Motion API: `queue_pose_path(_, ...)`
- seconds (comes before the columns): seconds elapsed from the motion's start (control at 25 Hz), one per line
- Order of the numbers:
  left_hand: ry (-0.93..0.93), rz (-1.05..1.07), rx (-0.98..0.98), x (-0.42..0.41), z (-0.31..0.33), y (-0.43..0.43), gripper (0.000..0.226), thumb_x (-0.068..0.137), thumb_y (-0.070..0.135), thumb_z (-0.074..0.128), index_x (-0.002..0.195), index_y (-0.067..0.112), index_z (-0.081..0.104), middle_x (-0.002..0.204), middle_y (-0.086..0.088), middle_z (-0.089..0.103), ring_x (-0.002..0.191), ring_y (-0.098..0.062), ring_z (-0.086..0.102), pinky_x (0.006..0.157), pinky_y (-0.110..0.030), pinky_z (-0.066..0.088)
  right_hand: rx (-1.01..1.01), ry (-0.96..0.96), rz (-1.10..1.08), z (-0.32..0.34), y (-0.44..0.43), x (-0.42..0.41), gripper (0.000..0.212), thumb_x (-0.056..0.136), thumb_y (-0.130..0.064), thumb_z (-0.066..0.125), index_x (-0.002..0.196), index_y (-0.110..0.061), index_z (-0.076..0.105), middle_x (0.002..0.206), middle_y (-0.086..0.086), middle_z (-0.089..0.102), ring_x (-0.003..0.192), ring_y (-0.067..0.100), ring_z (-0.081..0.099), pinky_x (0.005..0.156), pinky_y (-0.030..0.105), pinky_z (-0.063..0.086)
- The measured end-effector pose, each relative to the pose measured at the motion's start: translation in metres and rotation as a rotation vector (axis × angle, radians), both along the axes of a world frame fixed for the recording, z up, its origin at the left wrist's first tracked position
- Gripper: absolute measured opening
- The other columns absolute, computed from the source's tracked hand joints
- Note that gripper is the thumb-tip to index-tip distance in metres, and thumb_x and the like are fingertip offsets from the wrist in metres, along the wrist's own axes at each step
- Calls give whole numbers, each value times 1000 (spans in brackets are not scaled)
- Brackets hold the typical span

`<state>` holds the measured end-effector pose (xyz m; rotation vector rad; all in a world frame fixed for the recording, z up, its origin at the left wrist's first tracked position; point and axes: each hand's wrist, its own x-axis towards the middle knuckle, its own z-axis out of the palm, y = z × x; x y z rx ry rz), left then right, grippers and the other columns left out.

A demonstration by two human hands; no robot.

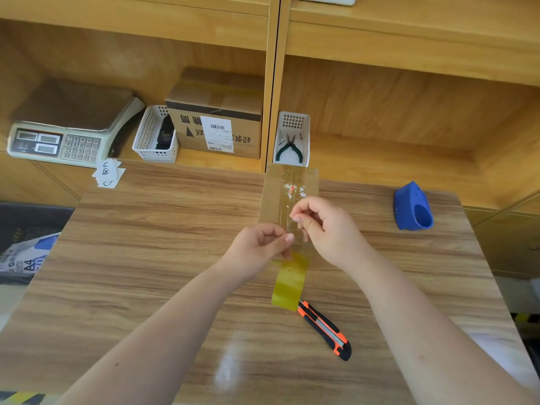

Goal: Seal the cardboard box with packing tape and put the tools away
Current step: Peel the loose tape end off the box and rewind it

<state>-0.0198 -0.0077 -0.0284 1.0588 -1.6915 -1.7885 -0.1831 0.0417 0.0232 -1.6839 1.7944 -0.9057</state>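
A narrow cardboard box [279,191] lies on the wooden table [146,258], its top glossy with clear tape. My left hand [257,247] and my right hand [324,226] meet over its near end, each pinching a strip of clear packing tape [293,226]. Below my hands a yellowish tape roll [289,283] hangs from the strip, seen edge-on. An orange and black utility knife [325,330] rests on the table just behind the roll. A blue tape dispenser [412,207] stands at the table's far right.
On the shelf behind are a weighing scale [67,127], a white basket [152,138] with a dark object, a labelled carton [216,121] and a second basket [293,138] holding green pliers. Paper slips [108,173] lie at the table's far left corner. A dark bin [26,235] sits left.
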Motion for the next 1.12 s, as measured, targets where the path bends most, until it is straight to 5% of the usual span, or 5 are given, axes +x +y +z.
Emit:
queue_pose_path(0.2,-17,138,76,-7,8,5,25,90,24,67,67,17,68,58,-2,67,61,-16,63,68,-35,54,-7,-39,-120,-15,2,-2,20,91,-18,61,108,-27,67,87,-9,67,77,5,58,70,16,46)
queue_pose_path(0.36,-30,194,90,-10,11,4,23,89,28,68,71,14,71,54,5,62,64,-17,63,63,-35,53,73,-345,-171,-29,9,-5,32,94,-13,58,124,-24,60,104,-10,70,91,-4,61,79,10,44)
queue_pose_path(0.72,-41,243,164,-21,13,8,28,88,27,67,61,17,68,65,-14,63,64,-22,60,62,-42,50,136,-1070,-295,-60,30,-5,25,80,-1,56,101,-14,57,127,10,66,119,28,61,109,52,39)
queue_pose_path(0.92,-70,271,212,-26,7,11,30,89,34,64,67,16,73,60,-8,66,64,-22,59,64,-41,52,43,-1000,-196,-58,43,0,17,81,6,60,86,-9,68,116,12,71,116,24,63,94,35,49)
queue_pose_path(1.12,-68,261,229,-27,5,16,33,90,34,64,77,4,72,64,-9,66,64,-18,63,65,-42,55,15,-921,-309,-55,37,5,24,83,7,65,102,-5,73,96,6,77,94,16,72,81,23,55)
